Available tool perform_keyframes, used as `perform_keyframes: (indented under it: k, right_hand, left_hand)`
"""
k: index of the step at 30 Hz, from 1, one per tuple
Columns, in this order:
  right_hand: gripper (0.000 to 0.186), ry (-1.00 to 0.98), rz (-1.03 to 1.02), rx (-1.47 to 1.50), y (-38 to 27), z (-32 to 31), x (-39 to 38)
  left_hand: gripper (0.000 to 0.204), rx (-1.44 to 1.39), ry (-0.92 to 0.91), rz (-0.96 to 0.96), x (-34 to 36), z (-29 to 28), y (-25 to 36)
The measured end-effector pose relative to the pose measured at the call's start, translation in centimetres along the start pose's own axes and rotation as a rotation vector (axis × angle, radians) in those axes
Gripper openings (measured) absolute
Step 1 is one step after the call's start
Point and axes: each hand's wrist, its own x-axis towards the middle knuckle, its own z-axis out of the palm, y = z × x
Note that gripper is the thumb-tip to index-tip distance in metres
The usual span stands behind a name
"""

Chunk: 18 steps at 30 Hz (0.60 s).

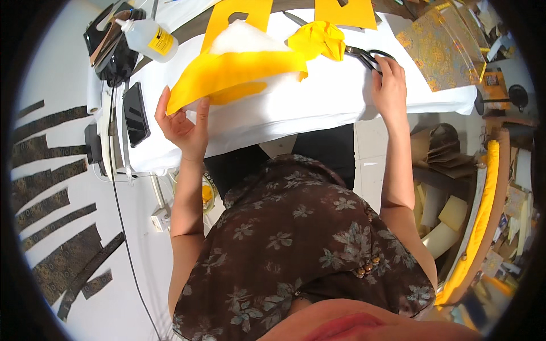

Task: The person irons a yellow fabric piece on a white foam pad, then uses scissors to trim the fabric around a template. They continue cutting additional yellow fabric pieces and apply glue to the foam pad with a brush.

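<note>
My left hand (185, 128) pinches the lower left end of a yellow fabric piece (227, 74), its thumb and fingers on either side of the edge. The fabric slants up to the right over the white-covered table, with fluffy white wadding (245, 38) behind it. My right hand (391, 88) is at the handles of black scissors (364, 55), fingers over the loops and thumb below. The scissors' blades point left toward a crumpled yellow cloth bundle (318, 41) and are partly hidden.
A clear squeeze bottle (152, 40) and a black phone (135, 113) lie at the left. Yellow sheets with cut-outs (344, 12) are along the far side. A patterned gold panel (438, 45) stands at the right. Dark fabric strips (51, 153) hang at far left.
</note>
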Motion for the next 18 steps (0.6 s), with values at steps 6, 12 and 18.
perform_keyframes:
  k: [6,12,18]
  right_hand:
    - [0.041,-0.198,-0.023,-0.034,2.7,-2.2,0.4]
    - [0.042,-0.397,0.035,-0.018,3.0,-3.8,2.0]
    - [0.040,-0.416,-0.036,-0.094,4.6,-3.3,3.3]
  left_hand:
    - [0.091,-0.166,0.029,-0.097,0.8,-0.5,2.0]
    - [0.047,0.408,0.102,0.351,1.3,-1.4,6.0]
    - [0.028,0.296,-0.485,0.431,5.2,4.8,9.1]
